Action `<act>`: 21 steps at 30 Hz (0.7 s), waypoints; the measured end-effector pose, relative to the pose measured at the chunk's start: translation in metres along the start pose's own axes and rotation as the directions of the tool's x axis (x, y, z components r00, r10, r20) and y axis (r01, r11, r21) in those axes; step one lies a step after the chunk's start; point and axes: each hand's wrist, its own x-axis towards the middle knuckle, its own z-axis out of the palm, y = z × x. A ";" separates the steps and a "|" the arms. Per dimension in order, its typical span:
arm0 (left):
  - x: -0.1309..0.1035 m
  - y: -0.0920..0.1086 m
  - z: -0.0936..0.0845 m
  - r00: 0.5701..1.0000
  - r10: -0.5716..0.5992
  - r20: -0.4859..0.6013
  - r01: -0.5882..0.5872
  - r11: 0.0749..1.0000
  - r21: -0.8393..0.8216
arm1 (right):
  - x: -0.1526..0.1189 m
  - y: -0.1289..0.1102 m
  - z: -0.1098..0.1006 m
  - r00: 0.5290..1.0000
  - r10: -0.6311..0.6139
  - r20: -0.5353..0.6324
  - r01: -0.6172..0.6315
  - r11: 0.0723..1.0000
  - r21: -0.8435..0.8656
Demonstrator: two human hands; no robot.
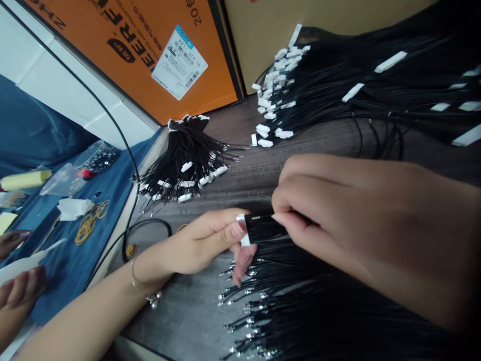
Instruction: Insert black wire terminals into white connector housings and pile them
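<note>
My left hand (214,240), with a thin bracelet on its wrist, pinches a white connector (245,231) between thumb and fingers. Black wires run from that connector to the right. Over them is my right hand (319,205), its thumb and index finger closed on the black wires (263,228) a little way from the connector. Below both hands spreads a large bundle of black wires (285,301) with shiny metal ends pointing left. The right hand's other fingers are curled and partly hidden.
A smaller wire bunch (180,165) lies behind, near an orange box (135,55). Another large bundle (330,85) with white connectors is at the back right. A black cable (124,140) crosses the left. Another person's hands (22,291) are over blue cloth (97,175).
</note>
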 end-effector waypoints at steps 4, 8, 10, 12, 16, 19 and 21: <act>0.000 -0.001 0.000 1.000 0.019 0.008 -0.019 0.998 0.056 | -0.001 -0.003 0.004 0.999 0.019 0.046 -0.026 0.988 0.150; -0.001 -0.002 0.000 1.000 0.026 0.012 -0.028 0.992 0.124 | 0.001 -0.003 0.005 0.975 0.071 0.210 -0.127 0.956 0.264; -0.001 -0.001 0.001 1.000 0.028 0.012 -0.030 0.988 0.149 | 0.001 -0.003 0.007 0.954 0.081 0.290 -0.167 0.944 0.286; -0.001 0.000 0.001 0.999 0.034 0.013 -0.035 0.985 0.169 | 0.000 -0.003 0.010 0.954 0.086 0.287 -0.179 0.932 0.315; 0.000 0.002 0.002 0.999 0.044 0.000 -0.043 0.981 0.188 | -0.007 -0.005 0.014 0.995 0.052 0.085 -0.076 0.948 0.310; -0.001 0.003 0.002 0.999 0.033 -0.008 -0.031 0.984 0.173 | -0.010 -0.004 0.014 0.999 -0.025 0.037 0.015 0.965 0.261; -0.001 0.003 0.002 1.000 0.024 0.001 -0.024 0.981 0.192 | -0.010 -0.002 0.015 0.998 -0.021 0.064 0.004 0.966 0.258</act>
